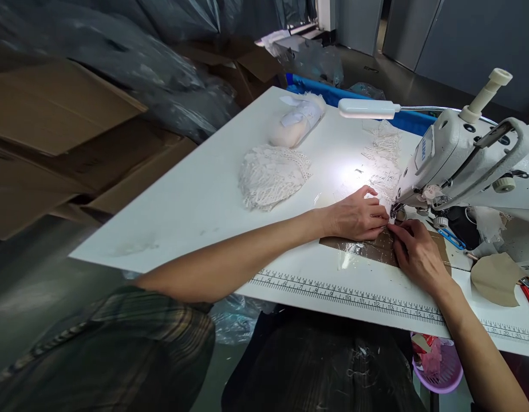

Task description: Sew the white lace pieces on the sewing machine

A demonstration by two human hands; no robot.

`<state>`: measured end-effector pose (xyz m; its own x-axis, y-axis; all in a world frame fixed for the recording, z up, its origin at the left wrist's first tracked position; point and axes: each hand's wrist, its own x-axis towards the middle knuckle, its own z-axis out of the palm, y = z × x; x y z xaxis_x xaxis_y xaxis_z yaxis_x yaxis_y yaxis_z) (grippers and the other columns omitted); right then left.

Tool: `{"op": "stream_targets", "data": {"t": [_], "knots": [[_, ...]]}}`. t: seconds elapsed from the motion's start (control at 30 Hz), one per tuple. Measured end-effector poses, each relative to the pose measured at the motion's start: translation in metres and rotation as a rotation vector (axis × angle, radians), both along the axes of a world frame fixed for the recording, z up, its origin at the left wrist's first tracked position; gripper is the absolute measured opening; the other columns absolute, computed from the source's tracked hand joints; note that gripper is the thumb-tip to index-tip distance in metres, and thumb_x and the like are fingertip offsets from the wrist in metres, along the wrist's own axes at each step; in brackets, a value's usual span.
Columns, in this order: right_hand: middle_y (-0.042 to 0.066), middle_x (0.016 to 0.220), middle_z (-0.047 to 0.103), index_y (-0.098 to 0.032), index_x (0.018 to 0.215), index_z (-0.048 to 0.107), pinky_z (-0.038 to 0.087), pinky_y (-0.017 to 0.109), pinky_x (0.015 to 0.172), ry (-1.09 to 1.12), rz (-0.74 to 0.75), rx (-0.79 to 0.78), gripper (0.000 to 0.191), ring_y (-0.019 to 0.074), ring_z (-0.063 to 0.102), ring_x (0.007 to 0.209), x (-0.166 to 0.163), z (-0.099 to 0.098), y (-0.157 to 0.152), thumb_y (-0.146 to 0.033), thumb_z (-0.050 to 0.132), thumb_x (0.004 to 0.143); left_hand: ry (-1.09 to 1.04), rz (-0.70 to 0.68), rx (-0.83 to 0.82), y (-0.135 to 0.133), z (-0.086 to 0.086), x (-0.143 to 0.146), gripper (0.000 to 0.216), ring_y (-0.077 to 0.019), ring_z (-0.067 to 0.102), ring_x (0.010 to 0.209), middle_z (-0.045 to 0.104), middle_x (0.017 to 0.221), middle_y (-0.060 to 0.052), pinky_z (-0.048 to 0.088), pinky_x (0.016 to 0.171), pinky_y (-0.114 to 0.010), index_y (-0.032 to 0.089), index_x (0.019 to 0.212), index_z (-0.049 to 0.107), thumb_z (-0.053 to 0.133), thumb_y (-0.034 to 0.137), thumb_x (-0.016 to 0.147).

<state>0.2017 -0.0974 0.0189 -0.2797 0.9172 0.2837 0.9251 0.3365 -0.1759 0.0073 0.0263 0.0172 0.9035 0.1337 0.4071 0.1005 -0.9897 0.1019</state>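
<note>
My left hand [359, 215] rests palm down beside the needle of a white sewing machine [436, 150], its fingers bent and closed on the edge of white lace [385, 151]. The lace spreads over the table behind that hand, under the lamp's light. Right in front of the presser foot [395, 210], my right hand [419, 252] pinches a small bit of the same white work with thumb and forefinger. Both sets of fingertips almost meet there, and they hide most of the held edge. Brown tape [442, 247] covers the tabletop under the hands.
A pile of white lace pieces [273, 176] and a wrapped cream bundle [296, 120] lie left on the white table [196, 229]. Blue-handled snips [452, 238] and a beige round piece [496, 278] are at right. Below hangs a purple basket [445, 375]; cardboard boxes [54, 109] stand left.
</note>
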Motion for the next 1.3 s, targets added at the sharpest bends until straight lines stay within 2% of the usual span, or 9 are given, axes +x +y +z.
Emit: {"op": "stream_targets", "data": {"t": [0.3, 0.47, 0.7, 0.8, 0.9, 1.03, 1.1, 1.2, 1.3], "knots": [[0.013, 0.101, 0.058, -0.018, 0.121, 0.063, 0.055, 0.038, 0.078, -0.065, -0.013, 0.034, 0.035, 0.0240, 0.056, 0.092, -0.005, 0.000, 0.000, -0.019, 0.042, 0.093, 0.083, 0.004, 0.100, -0.001, 0.003, -0.005, 0.029, -0.0207, 0.063, 0.094, 0.071, 0.114, -0.005, 0.033, 0.103, -0.045, 0.021, 0.103, 0.067, 0.042, 0.033, 0.097], [0.014, 0.100, 0.058, -0.017, 0.127, 0.059, 0.054, 0.038, 0.076, -0.129, -0.042, -0.048, 0.039, 0.0252, 0.055, 0.091, -0.008, 0.006, 0.002, -0.020, 0.040, 0.093, 0.110, 0.030, 0.084, 0.000, 0.005, -0.005, 0.028, -0.0224, 0.062, 0.094, 0.069, 0.118, -0.006, 0.035, 0.099, -0.045, 0.021, 0.104, 0.068, 0.047, 0.036, 0.095], [0.016, 0.096, 0.059, -0.014, 0.126, 0.060, 0.052, 0.037, 0.069, -0.209, -0.126, -0.147, 0.040, 0.0258, 0.056, 0.085, -0.017, 0.012, 0.005, -0.018, 0.039, 0.092, 0.174, 0.082, 0.057, -0.001, 0.008, -0.005, 0.032, -0.0241, 0.060, 0.101, 0.065, 0.126, -0.007, 0.031, 0.102, -0.047, 0.020, 0.110, 0.067, 0.046, 0.041, 0.095], [0.016, 0.100, 0.061, -0.016, 0.124, 0.063, 0.052, 0.036, 0.068, -0.090, -0.120, -0.132, 0.040, 0.0237, 0.058, 0.081, -0.012, 0.013, 0.004, -0.023, 0.038, 0.094, 0.187, 0.105, 0.055, -0.002, 0.009, -0.005, 0.036, -0.0238, 0.059, 0.098, 0.064, 0.127, -0.007, 0.032, 0.099, -0.045, 0.019, 0.116, 0.065, 0.046, 0.042, 0.096], [0.016, 0.104, 0.064, -0.017, 0.119, 0.066, 0.053, 0.038, 0.072, 0.119, -0.126, -0.136, 0.042, 0.0229, 0.062, 0.081, 0.004, 0.016, 0.006, -0.036, 0.037, 0.096, 0.203, 0.123, 0.067, -0.002, 0.011, -0.005, 0.039, -0.0230, 0.058, 0.095, 0.063, 0.128, -0.008, 0.033, 0.094, -0.043, 0.019, 0.120, 0.063, 0.046, 0.044, 0.096], [0.009, 0.073, 0.066, -0.019, 0.091, 0.070, 0.054, 0.039, 0.074, 0.396, -0.240, -0.286, 0.058, 0.0223, 0.063, 0.070, 0.025, 0.020, 0.017, -0.056, 0.026, 0.098, 0.224, 0.129, 0.102, -0.001, 0.012, -0.004, 0.042, -0.0233, 0.057, 0.093, 0.063, 0.124, -0.009, 0.034, 0.091, -0.044, 0.017, 0.122, 0.063, 0.046, 0.046, 0.097], [0.007, 0.065, 0.063, -0.022, 0.078, 0.066, 0.053, 0.039, 0.071, 0.455, -0.287, -0.294, 0.062, 0.0223, 0.062, 0.065, 0.029, 0.020, 0.022, -0.062, 0.023, 0.096, 0.235, 0.127, 0.110, 0.000, 0.012, -0.005, 0.043, -0.0235, 0.057, 0.093, 0.063, 0.124, -0.010, 0.035, 0.090, -0.043, 0.017, 0.123, 0.062, 0.045, 0.047, 0.097], [0.010, 0.077, 0.065, -0.023, 0.073, 0.061, 0.053, 0.041, 0.073, 0.440, -0.294, -0.190, 0.062, 0.0251, 0.064, 0.077, 0.028, 0.018, 0.022, -0.069, 0.025, 0.093, 0.245, 0.124, 0.102, 0.000, 0.011, -0.005, 0.045, -0.0240, 0.057, 0.095, 0.061, 0.127, -0.011, 0.035, 0.088, -0.042, 0.017, 0.126, 0.060, 0.044, 0.047, 0.097], [0.011, 0.089, 0.065, -0.023, 0.085, 0.063, 0.053, 0.044, 0.079, 0.391, -0.259, -0.110, 0.058, 0.0275, 0.063, 0.091, 0.024, 0.015, 0.014, -0.070, 0.031, 0.092, 0.237, 0.125, 0.075, 0.001, 0.010, -0.005, 0.047, -0.0251, 0.057, 0.098, 0.059, 0.130, -0.012, 0.035, 0.089, -0.042, 0.015, 0.129, 0.058, 0.044, 0.046, 0.097]]}}
